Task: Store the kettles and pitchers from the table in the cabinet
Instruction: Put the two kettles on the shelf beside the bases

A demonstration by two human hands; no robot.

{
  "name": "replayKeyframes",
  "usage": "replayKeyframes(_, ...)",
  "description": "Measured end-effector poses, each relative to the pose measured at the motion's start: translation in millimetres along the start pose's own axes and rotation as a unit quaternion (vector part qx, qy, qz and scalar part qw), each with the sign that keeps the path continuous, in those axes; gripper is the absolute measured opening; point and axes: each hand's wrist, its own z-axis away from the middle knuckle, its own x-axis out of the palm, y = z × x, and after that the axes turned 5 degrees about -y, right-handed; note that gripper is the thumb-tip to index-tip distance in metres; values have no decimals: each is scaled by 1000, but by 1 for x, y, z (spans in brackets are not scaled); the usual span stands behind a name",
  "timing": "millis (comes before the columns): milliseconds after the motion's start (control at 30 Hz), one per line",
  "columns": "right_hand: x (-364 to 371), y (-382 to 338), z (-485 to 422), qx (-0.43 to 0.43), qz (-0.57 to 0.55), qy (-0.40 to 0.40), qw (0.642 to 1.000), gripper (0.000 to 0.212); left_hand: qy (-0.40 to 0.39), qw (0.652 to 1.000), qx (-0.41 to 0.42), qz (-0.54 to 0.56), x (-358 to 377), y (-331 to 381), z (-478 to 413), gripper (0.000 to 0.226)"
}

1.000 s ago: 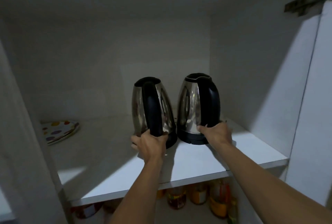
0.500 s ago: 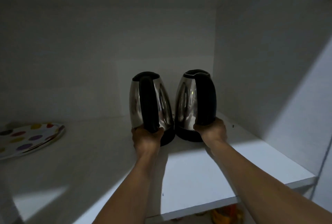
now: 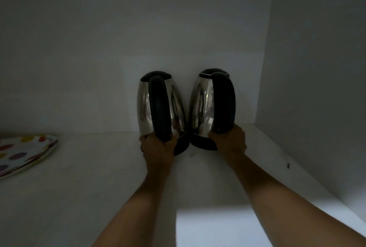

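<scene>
Two steel kettles with black handles and bases stand side by side deep on the white cabinet shelf [image 3: 99,187], close to the back wall. My left hand [image 3: 158,145] grips the bottom of the left kettle [image 3: 144,108] by its handle. The right kettle [image 3: 200,104] is held the same way at the foot of its handle by my right hand [image 3: 229,139]. Both kettles are upright with handles facing me, and their bodies nearly touch at the base.
A white plate with coloured dots [image 3: 21,153] lies on the shelf at the far left. The cabinet's right side wall [image 3: 316,88] rises just right of the right kettle. A small dark speck [image 3: 288,165] lies on the shelf near that wall.
Both kettles have been pushed further back on the shelf toward the rear wall, and my view has moved closer in. Both hands keep their grips.
</scene>
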Motion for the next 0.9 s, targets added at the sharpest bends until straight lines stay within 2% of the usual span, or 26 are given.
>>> replayKeyframes(100, -3, 2, -2, 0, 2, -8, 1000, 60, -3, 1000, -5, -5, 0, 5, 2, 29)
replayKeyframes(233, -11, 3, 9, 17, 4, -40, 999, 66, -47, 998, -35, 3, -9, 17, 16, 33)
replayKeyframes(367, -18, 13, 23, 99, -34, -32, 994, 62, -81, 995, -54, -37, -21, 23, 34, 54)
replayKeyframes(600, -29, -5, 68, 51, 29, -96, 994, 82, -103, 979, -89, -154, -64, 31, 75, 49)
replayKeyframes(767, -45, -25, 140, 15, 68, -157, 985, 73, -90, 975, -43, -197, -112, 47, 123, 41)
replayKeyframes(900, -59, -47, 223, -13, 45, -131, 990, 43, -56, 977, -46, -202, -177, 53, 187, 43)
